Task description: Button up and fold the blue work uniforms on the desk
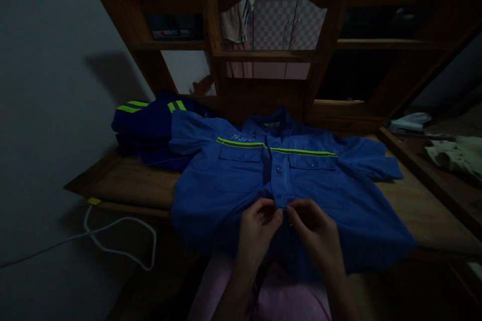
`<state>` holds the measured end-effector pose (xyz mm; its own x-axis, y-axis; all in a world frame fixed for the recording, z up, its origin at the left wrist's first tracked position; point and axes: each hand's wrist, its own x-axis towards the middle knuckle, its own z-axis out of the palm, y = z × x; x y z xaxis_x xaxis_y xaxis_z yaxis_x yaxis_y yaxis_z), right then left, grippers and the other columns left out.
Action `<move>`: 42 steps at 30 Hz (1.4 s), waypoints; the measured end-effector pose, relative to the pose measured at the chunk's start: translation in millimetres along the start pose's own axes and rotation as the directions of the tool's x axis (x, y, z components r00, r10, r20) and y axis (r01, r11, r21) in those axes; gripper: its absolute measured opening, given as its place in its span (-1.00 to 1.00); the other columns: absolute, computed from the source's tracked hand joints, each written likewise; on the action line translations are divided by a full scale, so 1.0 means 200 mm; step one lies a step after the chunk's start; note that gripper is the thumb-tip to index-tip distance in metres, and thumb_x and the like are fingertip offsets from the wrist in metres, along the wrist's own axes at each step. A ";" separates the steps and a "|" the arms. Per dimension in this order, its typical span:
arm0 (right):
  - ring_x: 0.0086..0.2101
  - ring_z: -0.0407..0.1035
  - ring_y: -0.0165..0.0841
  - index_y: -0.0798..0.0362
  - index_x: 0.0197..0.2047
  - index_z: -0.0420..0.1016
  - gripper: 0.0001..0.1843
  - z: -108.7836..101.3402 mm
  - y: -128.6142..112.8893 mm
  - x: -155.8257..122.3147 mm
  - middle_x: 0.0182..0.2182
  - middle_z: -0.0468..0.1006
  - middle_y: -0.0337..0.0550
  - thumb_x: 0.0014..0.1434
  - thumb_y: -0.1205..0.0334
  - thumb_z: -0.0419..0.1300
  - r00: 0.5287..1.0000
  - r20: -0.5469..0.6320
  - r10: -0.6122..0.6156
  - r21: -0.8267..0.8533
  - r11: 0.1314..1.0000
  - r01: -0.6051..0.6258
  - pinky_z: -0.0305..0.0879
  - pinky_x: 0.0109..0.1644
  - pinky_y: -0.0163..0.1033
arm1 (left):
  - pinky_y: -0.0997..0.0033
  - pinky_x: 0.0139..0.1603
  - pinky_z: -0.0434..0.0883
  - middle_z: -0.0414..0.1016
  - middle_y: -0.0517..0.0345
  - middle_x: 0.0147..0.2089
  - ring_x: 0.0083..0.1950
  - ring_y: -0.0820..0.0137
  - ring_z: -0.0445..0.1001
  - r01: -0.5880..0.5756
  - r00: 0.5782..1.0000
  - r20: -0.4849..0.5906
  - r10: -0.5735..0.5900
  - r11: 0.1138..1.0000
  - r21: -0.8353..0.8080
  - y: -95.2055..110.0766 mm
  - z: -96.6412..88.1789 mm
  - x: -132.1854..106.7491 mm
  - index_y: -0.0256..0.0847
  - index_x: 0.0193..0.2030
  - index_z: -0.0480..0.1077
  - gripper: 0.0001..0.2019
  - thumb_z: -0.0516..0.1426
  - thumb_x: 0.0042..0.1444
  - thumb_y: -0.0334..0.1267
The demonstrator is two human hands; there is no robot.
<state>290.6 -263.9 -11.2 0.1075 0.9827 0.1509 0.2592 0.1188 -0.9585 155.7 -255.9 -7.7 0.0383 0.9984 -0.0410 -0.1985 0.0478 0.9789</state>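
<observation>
Blue shirt [226, 185] lies on the wooden table [408, 210], left hand [258, 230] and right hand [315, 234] fingers pinching its front edges.

Dim, underexposed view; corners dark, edges warped.

folded blue garments [145, 128] left | white cable [120, 241] | wooden headboard [271, 35] | right: pale cloth [455, 155], perhaps
</observation>
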 end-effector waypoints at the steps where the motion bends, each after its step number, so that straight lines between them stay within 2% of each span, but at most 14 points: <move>1: -0.32 0.43 -0.38 0.06 -0.26 0.42 -0.78 0.00 0.00 0.00 -0.35 0.51 -0.19 0.16 0.08 0.19 1.000 -0.011 0.009 -0.004 1.000 -0.009 0.35 -0.24 -0.34 | 0.50 -0.17 0.42 0.54 0.04 -0.27 -0.21 0.37 0.53 0.002 1.000 -0.001 -0.002 1.000 0.000 0.00 0.00 0.00 -0.32 -0.25 0.41 -0.84 0.20 0.05 -0.27; 4: -0.33 0.42 -0.39 0.06 -0.27 0.42 -0.79 0.01 -0.01 0.00 -0.37 0.51 -0.21 0.15 0.08 0.20 0.999 -0.041 0.018 -0.023 1.000 -0.019 0.34 -0.26 -0.35 | 0.51 -0.18 0.41 0.53 0.05 -0.28 -0.21 0.38 0.52 -0.003 1.000 -0.004 0.003 1.000 0.004 0.00 0.00 0.01 -0.32 -0.25 0.40 -0.85 0.19 0.07 -0.29; 7: -0.32 0.42 -0.39 0.04 -0.25 0.43 -0.82 0.02 -0.02 0.00 -0.35 0.50 -0.21 0.17 0.11 0.18 0.998 -0.051 -0.022 -0.046 0.999 0.020 0.34 -0.25 -0.34 | 0.51 -0.16 0.40 0.52 0.06 -0.27 -0.20 0.39 0.51 -0.023 1.000 -0.018 0.023 1.000 0.005 0.00 -0.01 0.01 -0.31 -0.26 0.39 -0.88 0.18 0.07 -0.32; 12: -0.22 0.40 -0.38 0.01 -0.19 0.49 -0.87 0.01 -0.01 -0.02 -0.23 0.47 -0.17 0.21 0.22 0.15 0.975 -0.041 -0.219 -0.157 0.965 0.210 0.34 -0.18 -0.32 | 0.51 -0.11 0.40 0.52 0.06 -0.22 -0.16 0.40 0.51 -0.052 0.998 -0.018 0.052 0.999 -0.009 -0.01 -0.01 0.02 -0.30 -0.22 0.40 -0.87 0.17 0.08 -0.34; 18: -0.18 0.38 -0.40 -0.10 -0.04 0.51 -0.72 -0.01 0.03 -0.04 -0.20 0.44 -0.19 0.20 0.33 0.16 0.907 -0.001 -0.421 -0.361 0.846 0.393 0.32 -0.10 -0.31 | 0.50 -0.11 0.42 0.52 0.04 -0.20 -0.16 0.40 0.52 -0.029 0.999 -0.021 0.028 0.999 -0.028 -0.01 -0.01 0.02 -0.28 -0.19 0.39 -0.83 0.19 0.05 -0.34; 21: -0.20 0.39 -0.42 -0.12 -0.04 0.51 -0.71 -0.01 0.03 -0.04 -0.21 0.45 -0.21 0.20 0.34 0.16 0.900 0.000 -0.436 -0.391 0.828 0.401 0.32 -0.13 -0.33 | 0.50 -0.14 0.43 0.51 0.04 -0.20 -0.18 0.40 0.53 0.003 1.000 -0.017 -0.004 0.999 -0.044 -0.01 -0.01 0.02 -0.28 -0.18 0.38 -0.78 0.23 0.00 -0.35; 26: -0.21 0.40 -0.43 -0.11 -0.05 0.52 -0.72 -0.02 0.02 -0.03 -0.21 0.46 -0.22 0.19 0.35 0.18 0.906 -0.008 -0.423 -0.354 0.848 0.393 0.34 -0.14 -0.33 | 0.51 -0.16 0.43 0.49 0.06 -0.23 -0.20 0.41 0.52 0.013 0.998 -0.060 -0.015 0.999 -0.030 -0.02 0.00 0.00 -0.27 -0.20 0.36 -0.76 0.25 -0.03 -0.35; 31: -0.24 0.42 -0.46 -0.04 -0.10 0.52 -0.75 -0.03 0.03 -0.01 -0.24 0.49 -0.22 0.15 0.39 0.21 0.861 0.029 -0.508 -0.382 0.790 0.479 0.35 -0.12 -0.36 | 0.49 -0.15 0.43 0.49 0.06 -0.22 -0.18 0.40 0.52 -0.014 0.999 -0.041 0.014 1.000 -0.001 -0.01 0.00 -0.01 -0.26 -0.19 0.35 -0.79 0.22 0.03 -0.29; 37: -0.26 0.43 -0.47 0.00 -0.11 0.49 -0.76 -0.05 0.04 0.01 -0.26 0.53 -0.22 0.15 0.43 0.20 0.807 0.094 -0.583 -0.390 0.724 0.569 0.36 -0.13 -0.39 | 0.49 -0.17 0.44 0.48 0.10 -0.27 -0.20 0.40 0.52 -0.052 0.991 -0.121 0.060 0.996 0.073 0.01 0.03 -0.02 -0.26 -0.23 0.35 -0.86 0.19 0.05 -0.33; 39: -0.27 0.43 -0.47 0.01 -0.14 0.50 -0.79 -0.05 0.02 0.01 -0.27 0.53 -0.22 0.15 0.41 0.20 0.821 0.092 -0.564 -0.373 0.745 0.554 0.35 -0.15 -0.38 | 0.48 -0.15 0.45 0.48 0.10 -0.27 -0.19 0.39 0.53 -0.062 0.987 -0.143 0.072 0.995 0.077 0.01 0.05 -0.03 -0.26 -0.24 0.35 -0.88 0.18 0.05 -0.34; 42: -0.31 0.42 -0.44 0.02 -0.21 0.51 -0.89 -0.05 -0.03 0.02 -0.32 0.52 -0.21 0.17 0.34 0.19 0.891 0.066 -0.449 -0.289 0.846 0.448 0.34 -0.21 -0.35 | 0.46 -0.09 0.45 0.50 0.11 -0.24 -0.15 0.40 0.53 -0.081 0.975 -0.199 0.096 0.993 0.086 0.00 0.07 -0.04 -0.24 -0.23 0.37 -0.89 0.17 0.08 -0.34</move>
<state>299.1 -261.6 -3.3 -0.0839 0.8318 0.5488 0.5447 0.4994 -0.6737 169.5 -264.2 -4.7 -0.1762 0.9842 0.0145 -0.1162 -0.0354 0.9926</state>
